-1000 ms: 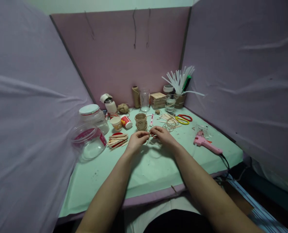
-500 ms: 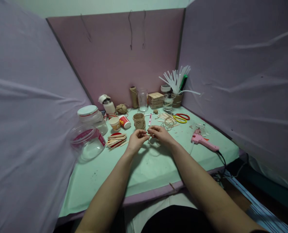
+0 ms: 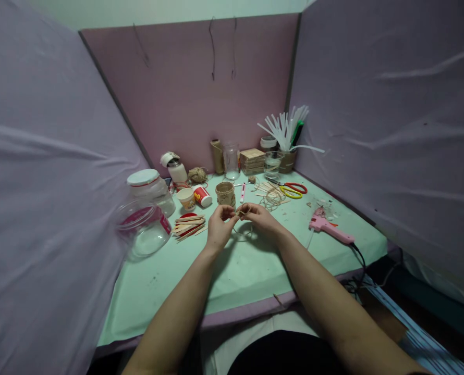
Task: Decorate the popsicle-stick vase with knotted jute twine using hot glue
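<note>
Both hands meet over the middle of the table, pinching a thin tan twine (image 3: pixel 243 212) between the fingertips. My left hand (image 3: pixel 221 225) is closed on it from the left, and my right hand (image 3: pixel 260 217) grips it from the right. A loop of the twine hangs below the fingers above the pale green tabletop. Just behind the left hand stands a twine-wrapped cup (image 3: pixel 226 194) with a braided rim. A loose tangle of twine (image 3: pixel 273 198) lies beyond the right hand, beside thin wooden sticks.
Clear plastic jars (image 3: pixel 144 237) and popsicle sticks (image 3: pixel 188 226) lie at left, near paper cups (image 3: pixel 185 198). A pink glue gun (image 3: pixel 329 229) with a cord rests at right; scissors (image 3: pixel 294 189) are behind it. A twine ball (image 3: pixel 197 175), glass jar (image 3: pixel 231 162) and coasters (image 3: pixel 252 161) line the back.
The fingers have shifted slightly, and the twine now shows as a small loop between the fingertips. The view has moved a little; the things on the table stay put.
</note>
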`<state>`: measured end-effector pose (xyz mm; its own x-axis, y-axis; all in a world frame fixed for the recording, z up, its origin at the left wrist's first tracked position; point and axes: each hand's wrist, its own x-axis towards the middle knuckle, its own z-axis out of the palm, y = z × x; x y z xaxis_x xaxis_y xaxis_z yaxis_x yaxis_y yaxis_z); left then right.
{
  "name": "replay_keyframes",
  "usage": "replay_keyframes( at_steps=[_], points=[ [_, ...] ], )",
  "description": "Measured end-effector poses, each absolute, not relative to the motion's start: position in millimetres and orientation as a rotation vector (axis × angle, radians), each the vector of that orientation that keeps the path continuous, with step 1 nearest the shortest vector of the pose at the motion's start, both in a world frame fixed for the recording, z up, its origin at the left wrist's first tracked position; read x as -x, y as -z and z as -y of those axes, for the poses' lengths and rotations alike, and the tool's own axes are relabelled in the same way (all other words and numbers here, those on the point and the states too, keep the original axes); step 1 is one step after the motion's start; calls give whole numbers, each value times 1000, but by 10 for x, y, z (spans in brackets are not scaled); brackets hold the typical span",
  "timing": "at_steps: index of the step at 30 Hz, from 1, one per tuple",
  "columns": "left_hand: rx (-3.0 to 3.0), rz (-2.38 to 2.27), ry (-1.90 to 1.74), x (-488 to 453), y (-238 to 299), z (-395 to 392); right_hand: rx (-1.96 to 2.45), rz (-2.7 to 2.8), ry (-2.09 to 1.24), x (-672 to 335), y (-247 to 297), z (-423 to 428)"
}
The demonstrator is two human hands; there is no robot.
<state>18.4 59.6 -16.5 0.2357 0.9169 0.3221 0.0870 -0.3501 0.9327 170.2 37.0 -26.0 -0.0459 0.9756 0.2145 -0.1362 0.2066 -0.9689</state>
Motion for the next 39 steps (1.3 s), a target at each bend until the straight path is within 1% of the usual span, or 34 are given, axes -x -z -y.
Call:
replay_keyframes(
  at_steps=[8,19,26,31,39],
  points=[
    [-1600,-974,-1160,-195,228,-632,933,1244,-1124,-1678,257,-336],
    [-1389,-1011,-1000,-214,139,-557,965,1270,-1050,-1682,231,-326],
    [-1273,-980,-721,-149,140,-562,940,1303,-1083,-1697,273,-345],
    [-1261,-950,-811,-173,133,-558,959,1300,-1040,-1690,253,-338],
    [-1508,-1035,-1039,-213,148,-569,983,1310,-956,-1708,238,-360]
  ],
)
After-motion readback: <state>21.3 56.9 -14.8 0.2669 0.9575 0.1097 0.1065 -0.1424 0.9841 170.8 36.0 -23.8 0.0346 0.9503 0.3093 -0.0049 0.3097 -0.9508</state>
